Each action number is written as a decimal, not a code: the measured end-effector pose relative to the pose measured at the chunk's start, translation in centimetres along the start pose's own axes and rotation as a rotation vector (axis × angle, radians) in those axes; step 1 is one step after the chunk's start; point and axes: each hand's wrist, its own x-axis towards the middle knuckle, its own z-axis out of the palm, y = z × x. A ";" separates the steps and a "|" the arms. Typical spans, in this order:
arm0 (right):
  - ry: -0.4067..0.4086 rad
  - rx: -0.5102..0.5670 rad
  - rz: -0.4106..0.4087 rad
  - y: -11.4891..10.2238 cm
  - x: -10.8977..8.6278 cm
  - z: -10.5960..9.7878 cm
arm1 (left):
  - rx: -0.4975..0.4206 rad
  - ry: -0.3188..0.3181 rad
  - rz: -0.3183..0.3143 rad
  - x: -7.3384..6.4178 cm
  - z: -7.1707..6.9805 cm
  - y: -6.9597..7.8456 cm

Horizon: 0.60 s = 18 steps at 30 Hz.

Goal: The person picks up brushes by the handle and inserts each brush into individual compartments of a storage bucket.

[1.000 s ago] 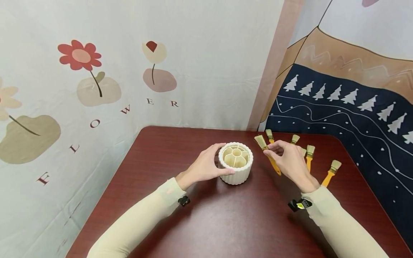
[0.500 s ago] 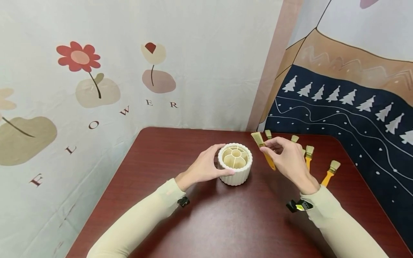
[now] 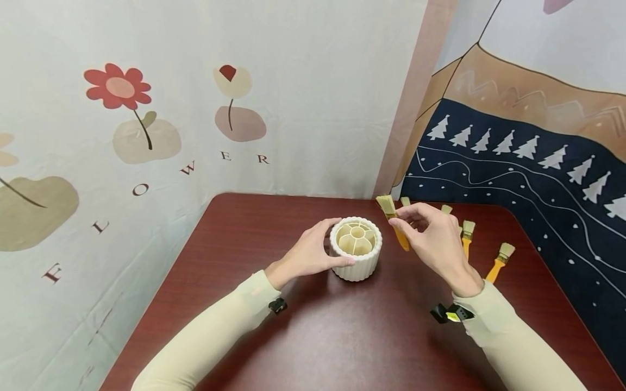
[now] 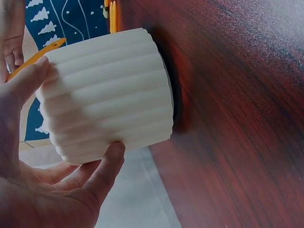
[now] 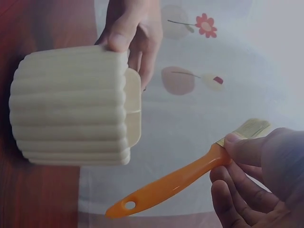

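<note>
My left hand (image 3: 309,252) grips a cream, ribbed round holder (image 3: 361,268), thumb near its rim and fingers around its far side. Inside, dividers form petal-shaped compartments around a central ring. The holder stands upright on the table. To its right, my right hand (image 3: 436,241) pinches a paintbrush (image 3: 402,238) between thumb and fingers near the metal band. In the right wrist view, the orange brush handle (image 5: 166,188) slants down toward the holder, and pale bristles (image 5: 254,127) stick up past the thumb. The brush is apart from the holder.
More orange-handled brushes lie on the dark red table (image 3: 342,347) at the right, including one brush (image 3: 500,262) near the right edge and another brush (image 3: 468,232) partly behind my right hand. Printed cloth (image 3: 318,108) hangs behind the table.
My right hand has moved left and slightly up with the paintbrush, closer to the holder, and the brush stands more upright. My left hand and the holder have stayed in place.
</note>
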 end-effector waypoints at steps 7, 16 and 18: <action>0.023 0.026 -0.030 -0.9 0.1 -0.2 | -0.014 -0.001 0.000 0.0 0.0 -0.1; 0.032 0.099 -0.043 -2.1 0.0 -0.3 | -0.006 -0.007 0.003 0.2 -0.1 -0.2; 0.036 0.109 -0.048 -2.3 -0.1 -0.2 | -0.003 -0.008 0.003 0.2 0.0 -0.2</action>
